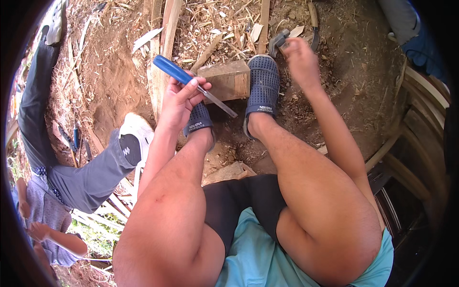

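l. hand [184, 97] at abt 11 o'clock, fingers wrapped round blue-handled chisel [173, 70]; handle end pts to 10, blade tip to 4. r. hand [304, 63] at 1 o'clock, blurred, right by hammer [277, 44]; can't tell if it's gripping or just touching. the two hands are well apart. wood block [224, 80] at 12, just beside r. clog [264, 79], near chisel tip. sickle-like tool [313, 17] w/ wooden handle just past hammer, also 1. wood shavings [217, 21] on dirt floor at 12. co-worker's grey-trousered leg [98, 178] btwn 8 & 9.
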Demonstrator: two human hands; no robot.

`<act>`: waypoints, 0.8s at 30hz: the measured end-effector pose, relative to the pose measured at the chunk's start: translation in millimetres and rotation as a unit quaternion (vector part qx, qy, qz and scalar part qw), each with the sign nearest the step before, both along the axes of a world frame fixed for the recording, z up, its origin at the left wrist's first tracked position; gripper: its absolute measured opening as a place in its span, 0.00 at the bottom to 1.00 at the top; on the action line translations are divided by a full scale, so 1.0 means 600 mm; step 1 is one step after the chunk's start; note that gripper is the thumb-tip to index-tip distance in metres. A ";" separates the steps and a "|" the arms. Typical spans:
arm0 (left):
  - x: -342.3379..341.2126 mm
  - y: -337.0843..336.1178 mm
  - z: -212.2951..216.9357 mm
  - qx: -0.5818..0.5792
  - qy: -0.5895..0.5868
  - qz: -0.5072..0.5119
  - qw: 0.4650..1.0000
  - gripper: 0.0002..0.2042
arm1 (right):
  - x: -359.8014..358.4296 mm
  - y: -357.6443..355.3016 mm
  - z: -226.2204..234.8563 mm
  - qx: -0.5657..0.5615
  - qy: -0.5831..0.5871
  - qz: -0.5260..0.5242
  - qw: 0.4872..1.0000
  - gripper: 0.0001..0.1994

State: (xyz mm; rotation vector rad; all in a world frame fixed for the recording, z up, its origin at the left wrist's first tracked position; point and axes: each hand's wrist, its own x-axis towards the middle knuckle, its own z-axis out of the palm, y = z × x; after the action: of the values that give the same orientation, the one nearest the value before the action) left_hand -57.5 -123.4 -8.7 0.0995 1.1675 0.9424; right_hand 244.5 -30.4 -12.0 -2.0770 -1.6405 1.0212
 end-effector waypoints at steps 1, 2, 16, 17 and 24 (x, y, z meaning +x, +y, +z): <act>0.001 0.009 0.000 0.009 -0.005 0.004 1.000 0.14 | 0.041 0.013 -0.014 0.028 -0.098 0.000 0.995 0.14; -0.002 0.020 0.000 0.027 -0.023 0.008 0.999 0.14 | 0.083 0.016 -0.025 0.042 -0.162 0.047 0.985 0.15; 0.067 0.221 0.053 0.199 0.136 -0.236 0.941 0.20 | 0.097 -0.032 -0.034 -0.177 -0.263 0.188 0.930 0.23; 0.073 0.224 0.056 0.198 0.150 -0.260 0.933 0.21 | 0.096 -0.030 -0.035 -0.184 -0.272 0.199 0.923 0.23; 0.083 0.210 0.042 0.202 0.135 -0.255 0.936 0.20 | 0.097 -0.021 -0.047 -0.150 -0.232 0.195 0.941 0.18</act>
State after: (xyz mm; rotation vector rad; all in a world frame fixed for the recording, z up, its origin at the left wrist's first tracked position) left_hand -7.5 2.5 16.4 0.8495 1.1016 0.6996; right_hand 302.5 -43.0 -40.0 -2.3810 -2.3318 0.9982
